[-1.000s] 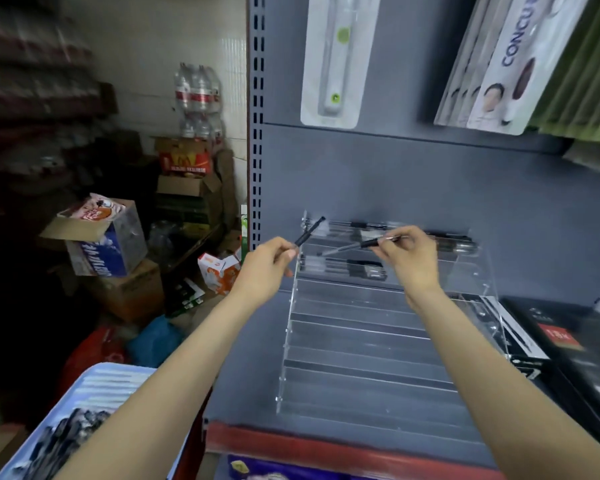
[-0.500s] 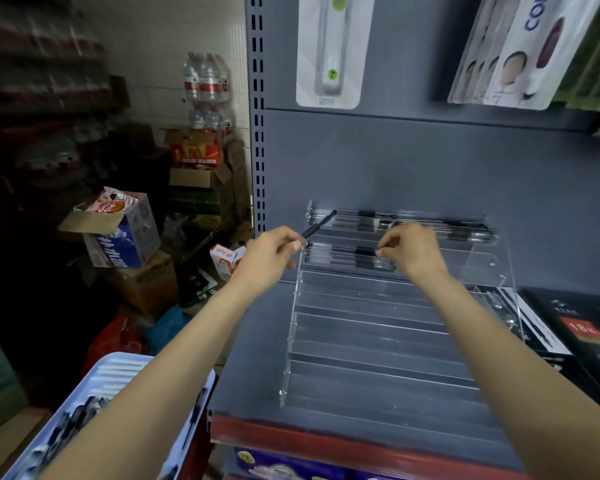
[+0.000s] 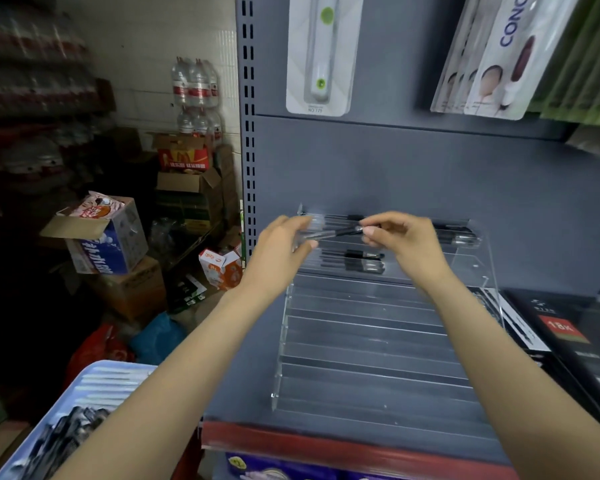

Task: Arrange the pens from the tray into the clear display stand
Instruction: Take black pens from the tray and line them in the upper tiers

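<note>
**Both hands on one pen over the stand's top steps**

We've got both hands up at the back of the clear display stand (image 3: 378, 341), which sits on the grey shelf (image 3: 243, 358). The left hand (image 3: 278, 251) has its fingers curled round the pale end of a pen (image 3: 333, 233), though blur hides exactly how they sit. The right hand (image 3: 406, 240) pinches the dark end between thumb and forefinger. The pen lies almost level between the two hands, just above the upper steps.

Below it, we see a small cluster of pens (image 3: 357, 263) lying on the second step, and another row of pens (image 3: 454, 233) along the top step. Down at the lower left, the blue tray (image 3: 94, 382) holds a heap of dark pens (image 3: 59, 441). Black boxes (image 3: 568, 337) lie just right of the stand.
</note>
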Action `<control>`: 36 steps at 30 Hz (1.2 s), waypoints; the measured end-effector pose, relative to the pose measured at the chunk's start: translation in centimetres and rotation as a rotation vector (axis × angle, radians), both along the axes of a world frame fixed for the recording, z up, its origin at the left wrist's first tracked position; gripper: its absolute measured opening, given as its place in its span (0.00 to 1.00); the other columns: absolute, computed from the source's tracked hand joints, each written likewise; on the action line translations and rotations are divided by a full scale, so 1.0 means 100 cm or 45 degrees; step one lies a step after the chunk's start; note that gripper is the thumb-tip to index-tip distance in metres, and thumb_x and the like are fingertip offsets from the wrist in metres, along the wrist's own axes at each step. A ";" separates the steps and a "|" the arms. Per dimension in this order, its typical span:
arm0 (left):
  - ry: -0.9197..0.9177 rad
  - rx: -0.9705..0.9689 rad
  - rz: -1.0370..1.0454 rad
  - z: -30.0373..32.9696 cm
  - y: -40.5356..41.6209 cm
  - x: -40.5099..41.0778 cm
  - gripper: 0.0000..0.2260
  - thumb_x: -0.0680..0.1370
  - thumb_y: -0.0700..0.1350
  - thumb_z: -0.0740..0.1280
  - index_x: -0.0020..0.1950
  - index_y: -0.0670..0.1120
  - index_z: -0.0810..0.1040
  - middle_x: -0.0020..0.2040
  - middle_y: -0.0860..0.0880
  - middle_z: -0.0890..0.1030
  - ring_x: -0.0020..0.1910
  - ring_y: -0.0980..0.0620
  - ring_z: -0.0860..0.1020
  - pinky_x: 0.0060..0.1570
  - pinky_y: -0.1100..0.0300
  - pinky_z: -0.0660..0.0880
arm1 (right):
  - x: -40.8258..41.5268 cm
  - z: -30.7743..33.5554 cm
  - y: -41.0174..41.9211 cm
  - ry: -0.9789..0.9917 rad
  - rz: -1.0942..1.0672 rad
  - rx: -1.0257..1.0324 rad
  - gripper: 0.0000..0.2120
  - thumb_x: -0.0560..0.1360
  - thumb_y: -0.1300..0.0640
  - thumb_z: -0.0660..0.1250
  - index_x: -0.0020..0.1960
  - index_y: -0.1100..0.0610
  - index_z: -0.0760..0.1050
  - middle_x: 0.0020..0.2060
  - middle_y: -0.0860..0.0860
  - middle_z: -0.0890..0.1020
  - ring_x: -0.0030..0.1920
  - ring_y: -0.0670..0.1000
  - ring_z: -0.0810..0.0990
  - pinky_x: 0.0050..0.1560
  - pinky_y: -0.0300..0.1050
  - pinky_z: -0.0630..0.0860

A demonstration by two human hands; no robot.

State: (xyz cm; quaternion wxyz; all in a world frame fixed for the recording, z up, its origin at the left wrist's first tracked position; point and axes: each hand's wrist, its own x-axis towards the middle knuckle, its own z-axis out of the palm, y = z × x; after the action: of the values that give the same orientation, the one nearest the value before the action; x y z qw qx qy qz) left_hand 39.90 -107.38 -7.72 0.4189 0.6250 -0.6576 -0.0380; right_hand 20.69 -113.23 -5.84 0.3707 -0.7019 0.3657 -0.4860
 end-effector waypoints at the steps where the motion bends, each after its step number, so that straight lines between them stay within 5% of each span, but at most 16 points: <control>1: 0.012 0.045 0.063 -0.002 -0.002 0.002 0.23 0.77 0.44 0.66 0.71 0.44 0.67 0.65 0.45 0.74 0.65 0.48 0.71 0.63 0.63 0.65 | -0.005 -0.002 -0.002 -0.020 -0.061 -0.002 0.08 0.72 0.68 0.69 0.41 0.55 0.80 0.36 0.53 0.82 0.35 0.47 0.82 0.46 0.36 0.78; 4: 0.085 0.281 0.133 -0.012 -0.006 0.011 0.29 0.77 0.44 0.68 0.74 0.42 0.60 0.69 0.43 0.71 0.69 0.47 0.69 0.66 0.56 0.65 | -0.019 -0.012 -0.009 -0.002 -0.182 0.031 0.11 0.71 0.68 0.70 0.40 0.51 0.81 0.37 0.49 0.83 0.37 0.45 0.82 0.52 0.43 0.78; 11: 0.360 0.304 -0.023 -0.021 -0.005 0.017 0.18 0.76 0.39 0.68 0.66 0.42 0.74 0.62 0.45 0.79 0.63 0.50 0.76 0.66 0.57 0.68 | -0.015 -0.024 -0.015 0.099 -0.281 0.069 0.08 0.72 0.67 0.69 0.45 0.56 0.82 0.41 0.54 0.84 0.43 0.52 0.83 0.57 0.48 0.78; 14: 0.391 0.282 -0.033 -0.025 -0.004 0.017 0.18 0.77 0.39 0.67 0.67 0.42 0.73 0.63 0.45 0.78 0.63 0.50 0.75 0.67 0.57 0.68 | -0.009 -0.026 -0.019 0.213 -0.317 0.013 0.07 0.72 0.66 0.70 0.48 0.59 0.83 0.43 0.53 0.84 0.44 0.50 0.82 0.54 0.35 0.77; 17: 0.380 0.279 -0.033 -0.025 -0.003 0.017 0.18 0.77 0.39 0.67 0.66 0.42 0.74 0.62 0.45 0.78 0.63 0.50 0.75 0.65 0.59 0.67 | -0.003 -0.024 -0.020 0.432 -0.363 -0.090 0.06 0.72 0.64 0.70 0.48 0.62 0.83 0.43 0.51 0.83 0.43 0.46 0.79 0.40 0.20 0.68; 23: 0.385 0.301 -0.014 -0.026 -0.006 0.018 0.18 0.77 0.40 0.67 0.67 0.43 0.73 0.64 0.47 0.77 0.65 0.52 0.74 0.62 0.65 0.64 | 0.001 -0.027 -0.031 0.706 -0.416 -0.074 0.03 0.72 0.60 0.72 0.44 0.58 0.83 0.43 0.53 0.84 0.44 0.48 0.80 0.45 0.34 0.69; 29: 0.419 0.302 -0.014 -0.027 -0.008 0.020 0.19 0.77 0.40 0.67 0.67 0.42 0.73 0.64 0.47 0.77 0.65 0.52 0.74 0.62 0.64 0.64 | 0.004 -0.021 -0.035 0.822 -0.370 -0.019 0.04 0.71 0.62 0.72 0.45 0.60 0.83 0.46 0.54 0.84 0.49 0.51 0.81 0.49 0.37 0.71; 36: 0.368 0.194 -0.018 -0.026 0.006 0.024 0.16 0.77 0.44 0.66 0.65 0.44 0.75 0.60 0.48 0.79 0.60 0.53 0.76 0.61 0.62 0.70 | 0.019 -0.019 -0.012 0.610 -0.319 -0.190 0.05 0.71 0.61 0.71 0.48 0.58 0.82 0.46 0.51 0.84 0.48 0.50 0.81 0.52 0.36 0.72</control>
State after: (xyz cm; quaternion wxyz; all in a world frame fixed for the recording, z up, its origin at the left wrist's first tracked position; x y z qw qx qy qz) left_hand 42.35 -106.81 -10.30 0.4604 0.6384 -0.5899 -0.1801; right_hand 22.54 -114.40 -7.71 0.1579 -0.7715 0.4899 -0.3739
